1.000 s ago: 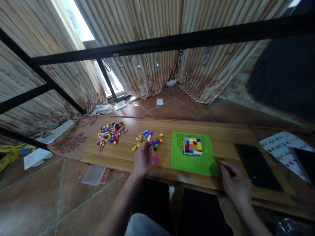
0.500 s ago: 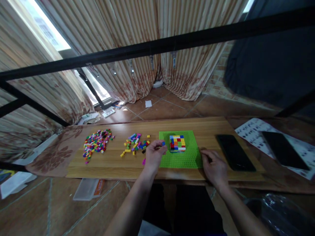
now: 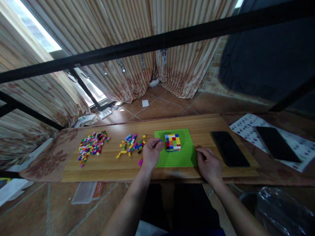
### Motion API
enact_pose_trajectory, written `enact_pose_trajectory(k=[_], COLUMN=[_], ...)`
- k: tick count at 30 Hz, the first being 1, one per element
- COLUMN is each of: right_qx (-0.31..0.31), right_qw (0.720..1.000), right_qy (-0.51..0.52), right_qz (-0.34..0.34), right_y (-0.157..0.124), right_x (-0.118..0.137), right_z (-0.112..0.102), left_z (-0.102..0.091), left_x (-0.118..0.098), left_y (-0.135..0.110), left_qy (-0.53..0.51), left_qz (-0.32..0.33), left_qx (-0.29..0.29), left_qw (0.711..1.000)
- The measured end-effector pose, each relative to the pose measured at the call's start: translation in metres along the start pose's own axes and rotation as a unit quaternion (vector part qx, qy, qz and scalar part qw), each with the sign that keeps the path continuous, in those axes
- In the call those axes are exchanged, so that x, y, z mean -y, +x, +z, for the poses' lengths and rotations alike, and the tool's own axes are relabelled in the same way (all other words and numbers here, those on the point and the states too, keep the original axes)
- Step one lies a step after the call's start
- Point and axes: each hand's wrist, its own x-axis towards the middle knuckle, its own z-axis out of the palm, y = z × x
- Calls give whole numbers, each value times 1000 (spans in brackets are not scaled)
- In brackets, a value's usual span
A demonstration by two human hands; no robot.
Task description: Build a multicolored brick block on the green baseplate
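Note:
My left hand (image 3: 150, 152) is pinched on a small blue brick (image 3: 160, 141) at the left edge of the green baseplate (image 3: 182, 159). A multicoloured block of stacked bricks (image 3: 172, 142) stands on the plate just right of that hand. My right hand (image 3: 209, 164) rests at the plate's right front corner with its fingers curled on the plate's edge. Left of my left hand lies a small scatter of loose bricks (image 3: 131, 145), with one magenta brick (image 3: 140, 161) nearer the front.
A larger pile of mixed bricks (image 3: 91, 146) lies at the left of the wooden board (image 3: 110, 167). A black phone (image 3: 229, 148) lies right of the plate, another dark device (image 3: 274, 139) on printed paper farther right. A black metal bar (image 3: 157, 41) crosses overhead.
My left hand left the small brick scatter, took a blue brick and carried it right to the baseplate's edge. The right hand stayed at the plate's corner. The view shifted.

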Motion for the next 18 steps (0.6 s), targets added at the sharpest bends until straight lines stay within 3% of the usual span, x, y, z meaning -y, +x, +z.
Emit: enact_pose_trajectory(k=[18], right_qx=[3], right_qw=[1000], right_qy=[-11], right_qz=[1], right_y=[1], right_x=[4], right_z=[-2], left_z=[14], left_x=[-15], left_y=[19], left_qy=[48], left_qz=[-67], left_qx=[29], left_qw=[996])
